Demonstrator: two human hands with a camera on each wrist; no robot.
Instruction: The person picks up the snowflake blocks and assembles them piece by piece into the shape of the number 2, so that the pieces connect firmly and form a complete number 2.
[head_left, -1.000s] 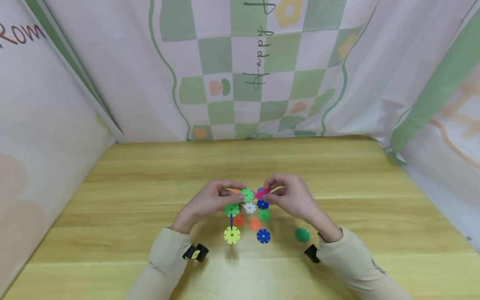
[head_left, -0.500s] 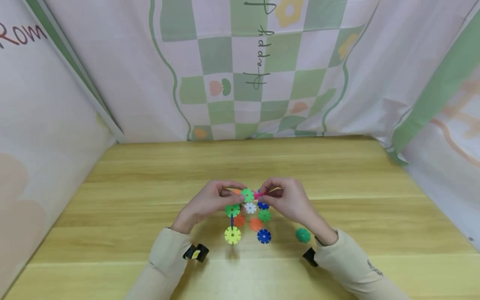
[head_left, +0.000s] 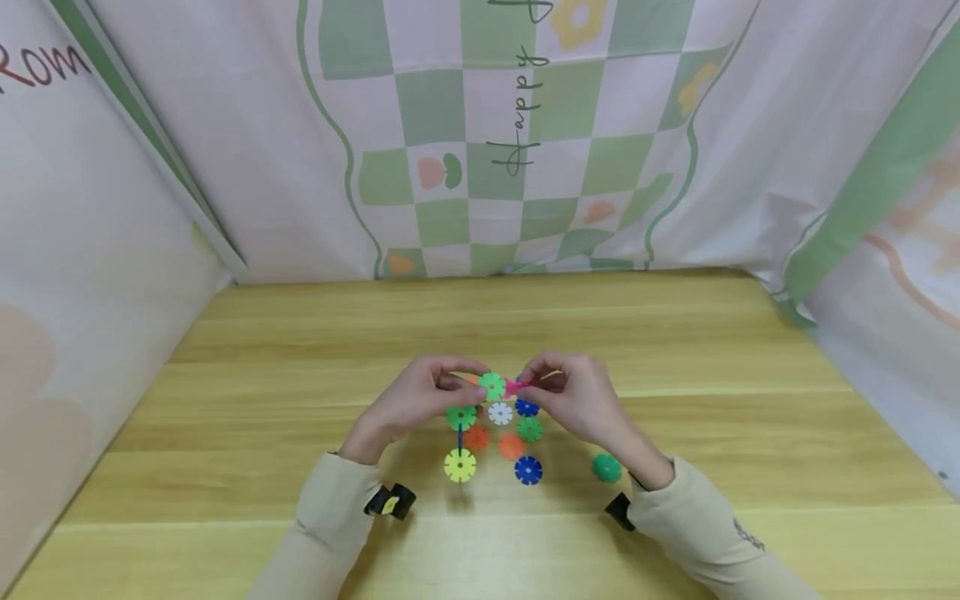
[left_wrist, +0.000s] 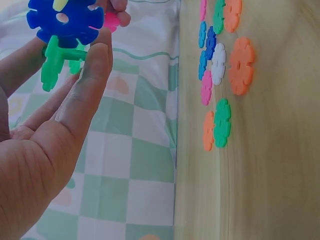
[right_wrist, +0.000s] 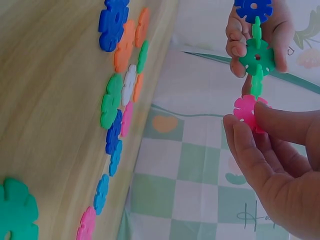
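Note:
Both hands work on a chain of slotted plastic snowflake discs above the table. In the head view my left hand [head_left: 420, 396] pinches a green disc [head_left: 491, 386] of the chain between thumb and fingers. From there the chain runs toward me through another green disc [head_left: 461, 417] and an edge-on blue disc [left_wrist: 65, 20] to a yellow disc [head_left: 460, 465]. My right hand [head_left: 577, 392] pinches a pink disc [right_wrist: 246, 111] between thumb and fingertips. In the right wrist view, the pink disc meets the edge of a light green disc [right_wrist: 257, 82] at the chain's end.
Loose discs lie on the wooden table [head_left: 675, 333] beneath the hands, among them a white disc [head_left: 500, 413], an orange disc [head_left: 512, 447] and a dark blue disc [head_left: 528, 470]. A green disc [head_left: 607, 468] lies apart by the right wrist. A printed curtain [head_left: 525, 208] hangs behind.
The right hand has shifted slightly left and turned the pink disc from facing the head camera to nearly edge-on. The left hand keeps its grip, almost still.

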